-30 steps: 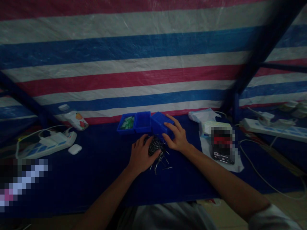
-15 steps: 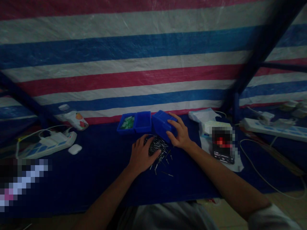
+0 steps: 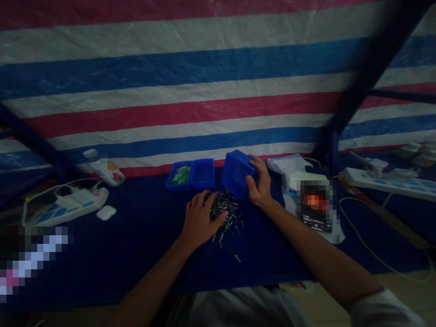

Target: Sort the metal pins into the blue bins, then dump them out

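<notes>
A pile of thin metal pins, perhaps rivets [image 3: 225, 210], lies on the dark blue table cover [image 3: 143, 245], with a few strays toward the near edge. Against the left side of this pile rests my left hand [image 3: 200, 220], its fingers spread and the thumb lying over some pins. My right hand [image 3: 260, 184] grips a blue plastic bin [image 3: 237, 172] by its right side. That bin is tilted, its opening toward me, just behind the pile; no contents show inside. Left of it stand a second blue bin [image 3: 203, 175] and another bin [image 3: 169, 185] holding green-and-clear small pieces [image 3: 181, 174].
At left are a bottle [image 3: 108, 170], a power strip [image 3: 75, 204] and a small white case [image 3: 106, 212]. To the right lie a phone [image 3: 316, 222], white packaging [image 3: 289, 165], a cable and another power strip [image 3: 391, 183]. A striped tarp [image 3: 204, 109] hangs behind.
My right hand has lifted the blue bin slightly up and rightward off the pile, turning its opening toward me. A stray pin near the front has shifted; my left hand stays nearly still.
</notes>
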`<move>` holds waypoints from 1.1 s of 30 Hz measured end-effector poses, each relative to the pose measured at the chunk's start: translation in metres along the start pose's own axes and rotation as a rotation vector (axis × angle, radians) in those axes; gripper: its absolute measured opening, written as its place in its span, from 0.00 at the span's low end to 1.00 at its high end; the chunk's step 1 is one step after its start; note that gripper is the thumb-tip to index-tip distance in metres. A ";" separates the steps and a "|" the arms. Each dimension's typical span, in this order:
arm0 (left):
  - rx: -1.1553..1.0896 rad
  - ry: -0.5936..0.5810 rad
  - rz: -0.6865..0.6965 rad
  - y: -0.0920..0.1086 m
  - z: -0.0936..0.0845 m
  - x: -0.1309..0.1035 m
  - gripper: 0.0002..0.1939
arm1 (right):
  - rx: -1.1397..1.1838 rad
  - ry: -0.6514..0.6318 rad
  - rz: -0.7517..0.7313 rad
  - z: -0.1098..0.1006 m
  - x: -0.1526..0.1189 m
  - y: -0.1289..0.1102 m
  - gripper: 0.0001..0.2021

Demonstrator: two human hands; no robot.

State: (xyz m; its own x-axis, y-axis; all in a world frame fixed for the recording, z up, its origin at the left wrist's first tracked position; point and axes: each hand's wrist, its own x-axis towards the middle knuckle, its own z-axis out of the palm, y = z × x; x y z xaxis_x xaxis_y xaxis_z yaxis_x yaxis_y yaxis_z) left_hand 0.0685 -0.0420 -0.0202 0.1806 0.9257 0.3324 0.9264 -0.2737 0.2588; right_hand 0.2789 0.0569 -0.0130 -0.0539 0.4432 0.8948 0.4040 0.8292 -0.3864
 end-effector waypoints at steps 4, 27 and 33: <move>-0.004 -0.019 0.113 0.001 -0.006 0.005 0.28 | -0.014 0.012 0.011 0.000 0.000 0.004 0.21; 0.056 -0.277 0.195 0.049 0.025 0.064 0.41 | 0.083 0.324 0.446 0.005 0.001 0.032 0.20; 0.137 -0.263 0.214 0.040 0.021 0.053 0.39 | 0.051 0.325 0.507 0.003 -0.001 0.041 0.20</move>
State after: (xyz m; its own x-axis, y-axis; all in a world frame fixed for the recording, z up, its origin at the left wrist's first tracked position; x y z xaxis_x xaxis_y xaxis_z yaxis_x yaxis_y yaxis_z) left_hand 0.1219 0.0015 -0.0111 0.4374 0.8917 0.1165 0.8908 -0.4473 0.0793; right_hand 0.2921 0.0915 -0.0300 0.4185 0.6676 0.6158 0.2614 0.5609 -0.7856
